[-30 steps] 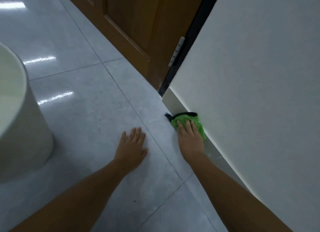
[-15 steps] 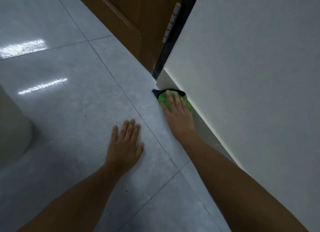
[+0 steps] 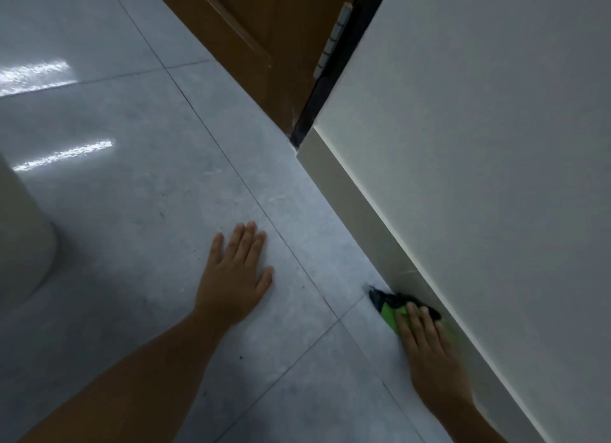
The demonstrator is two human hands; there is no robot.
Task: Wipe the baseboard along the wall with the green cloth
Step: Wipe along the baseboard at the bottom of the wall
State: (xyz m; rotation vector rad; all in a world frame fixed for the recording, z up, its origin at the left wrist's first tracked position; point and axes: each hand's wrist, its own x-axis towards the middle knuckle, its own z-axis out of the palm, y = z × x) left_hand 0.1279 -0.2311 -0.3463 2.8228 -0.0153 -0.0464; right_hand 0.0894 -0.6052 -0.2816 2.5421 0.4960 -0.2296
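The right hand [image 3: 426, 346] presses flat, fingers extended, on the green cloth [image 3: 390, 315], pinning it against the baseboard [image 3: 360, 224] where baseboard and floor meet; the hand does not curl around the cloth. A dark edge of the cloth protrudes past the fingertips. The left hand [image 3: 236, 277] rests palm-down on the grey floor tile [image 3: 139, 211], fingers spread, holding nothing, well apart from the cloth. The baseboard runs diagonally away from the cloth along the foot of the pale wall [image 3: 479, 145]. At the far left stands a rounded white object [image 3: 23, 231], only partly in view. The baseboard ends at a black door frame [image 3: 317, 95], with a brown wooden door [image 3: 264, 23] and its hinge [image 3: 334, 39] beyond.
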